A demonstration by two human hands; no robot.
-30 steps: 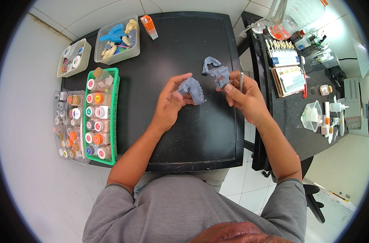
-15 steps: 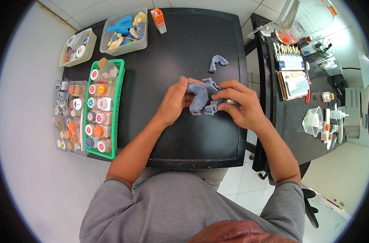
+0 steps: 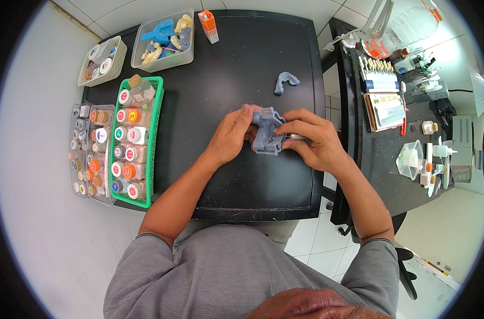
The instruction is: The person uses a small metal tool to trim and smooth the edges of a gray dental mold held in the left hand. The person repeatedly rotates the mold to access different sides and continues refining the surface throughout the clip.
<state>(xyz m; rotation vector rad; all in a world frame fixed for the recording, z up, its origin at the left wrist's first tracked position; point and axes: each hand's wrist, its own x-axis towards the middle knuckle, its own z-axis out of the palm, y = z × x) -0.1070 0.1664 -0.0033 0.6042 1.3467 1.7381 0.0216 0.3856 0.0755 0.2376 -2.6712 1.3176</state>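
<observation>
A grey dental model [image 3: 267, 139] with a squared, frame-like edge is held above the black table. My left hand [image 3: 232, 134] grips it from the left, thumb on top and fingers hidden behind. My right hand [image 3: 316, 137] is closed at its right edge, with thumb and fingertips touching the piece. A slim silver tool [image 3: 296, 136] also sits in my right hand; only a short bit shows between thumb and fingers. Beyond my hands, a separate grey dental arch [image 3: 285, 82] lies on the table.
At the table's left stand a green basket [image 3: 158, 127] of capped jars, clear boxes [image 3: 95, 199] of small jars and a woven basket [image 3: 83, 81]. A plastic tub [image 3: 165, 65] of models and an orange-white carton [image 3: 209, 27] are at the back. A side bench [image 3: 380, 175] with supplies stands right.
The grey arch in my left hand and the grey frame piece at my right fingers were apart; now they are together as one block, turned to show its hollow side. My right hand moved slightly left.
</observation>
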